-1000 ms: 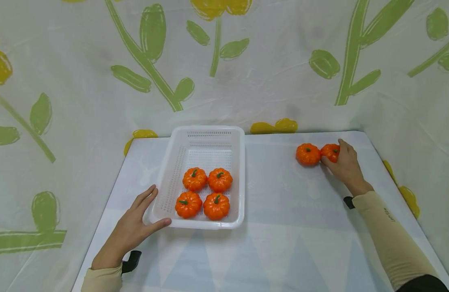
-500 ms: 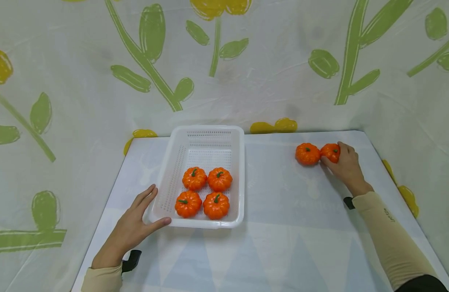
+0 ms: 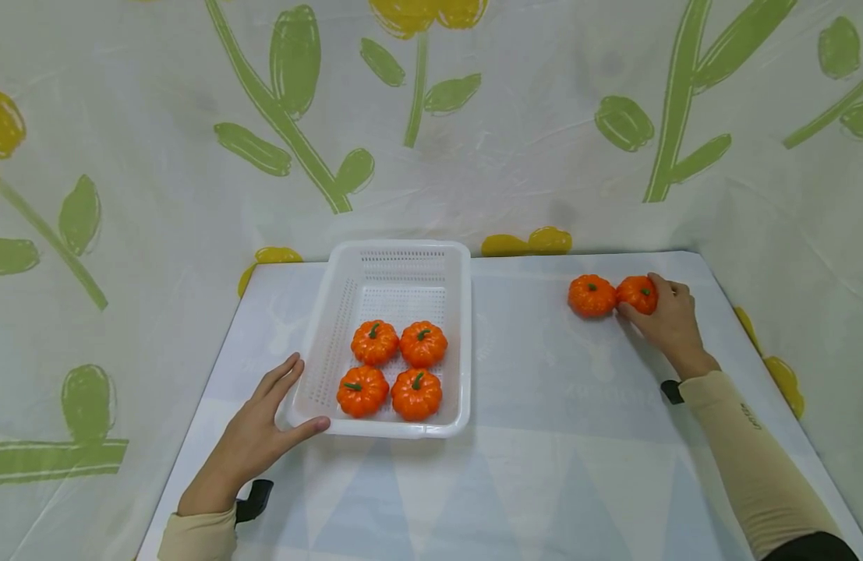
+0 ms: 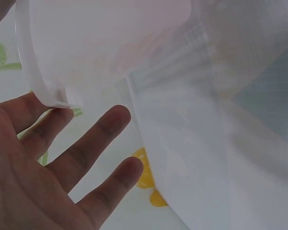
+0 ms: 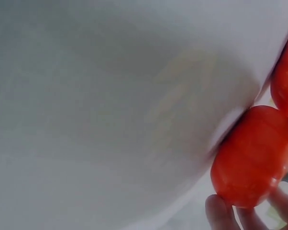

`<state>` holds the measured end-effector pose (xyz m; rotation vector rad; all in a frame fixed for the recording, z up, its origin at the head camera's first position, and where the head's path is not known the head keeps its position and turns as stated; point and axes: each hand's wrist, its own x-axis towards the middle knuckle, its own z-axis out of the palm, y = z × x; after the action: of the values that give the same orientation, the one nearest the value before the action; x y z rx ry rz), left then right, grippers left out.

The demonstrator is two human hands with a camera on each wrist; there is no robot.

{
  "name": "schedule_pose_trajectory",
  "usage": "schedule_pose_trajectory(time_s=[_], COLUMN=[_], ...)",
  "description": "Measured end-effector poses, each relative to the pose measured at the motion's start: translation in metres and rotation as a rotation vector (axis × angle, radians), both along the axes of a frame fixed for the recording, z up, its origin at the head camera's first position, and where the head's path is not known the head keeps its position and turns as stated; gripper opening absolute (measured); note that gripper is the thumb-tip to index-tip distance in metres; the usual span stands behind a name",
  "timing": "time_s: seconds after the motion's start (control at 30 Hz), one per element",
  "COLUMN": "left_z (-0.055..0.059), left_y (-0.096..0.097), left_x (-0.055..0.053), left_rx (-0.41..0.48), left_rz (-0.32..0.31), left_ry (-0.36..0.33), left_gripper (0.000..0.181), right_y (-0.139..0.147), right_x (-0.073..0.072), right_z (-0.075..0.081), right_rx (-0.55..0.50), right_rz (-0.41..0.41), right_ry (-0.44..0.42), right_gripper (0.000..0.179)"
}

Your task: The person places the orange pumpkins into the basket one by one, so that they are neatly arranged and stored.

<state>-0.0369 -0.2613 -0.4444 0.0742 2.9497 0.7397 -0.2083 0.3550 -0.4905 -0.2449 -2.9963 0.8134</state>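
Note:
My right hand (image 3: pixel 667 322) is around a small orange pumpkin (image 3: pixel 637 294) with a green stem at the table's back right, thumb on one side and fingers on the other. A second pumpkin (image 3: pixel 592 296) sits against it on the left. In the right wrist view, fingertips touch the side of the held pumpkin (image 5: pixel 253 155), which rests on the table. My left hand (image 3: pixel 252 436), fingers spread and fairly straight, touches the near left corner of a white plastic basket (image 3: pixel 461 343). The left wrist view shows fingers by the basket's rim (image 4: pixel 27 57).
Several pumpkins (image 3: pixel 417 395) lie in the near half of the basket, in two rows. The white table (image 3: pixel 536 405) has pale blue triangles near its front. Behind and beside it hangs a flower-printed cloth (image 3: pixel 529 156).
The right hand's fingers have shifted slightly to the right, showing more of the pumpkin between them. The left hand, the basket and the other pumpkins stay where they were.

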Motion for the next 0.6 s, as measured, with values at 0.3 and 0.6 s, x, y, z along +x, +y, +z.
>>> schedule_pose_trajectory(time_s=[0.3,0.6], left_z=[0.000,0.000], left_y=[-0.001,0.000], left_x=[0.000,0.001], left_rx=[0.006,0.002], left_rz=[-0.002,0.005], left_ry=[0.002,-0.006], left_gripper=[0.099,0.099], right_y=[-0.002,-0.023], right_x=[-0.006,-0.008], right_z=[0.013,0.034], right_rx=[-0.067,-0.087], right_rz=[0.007,0.034], right_ry=[0.112,0.150], right_gripper=[0.087,0.085])
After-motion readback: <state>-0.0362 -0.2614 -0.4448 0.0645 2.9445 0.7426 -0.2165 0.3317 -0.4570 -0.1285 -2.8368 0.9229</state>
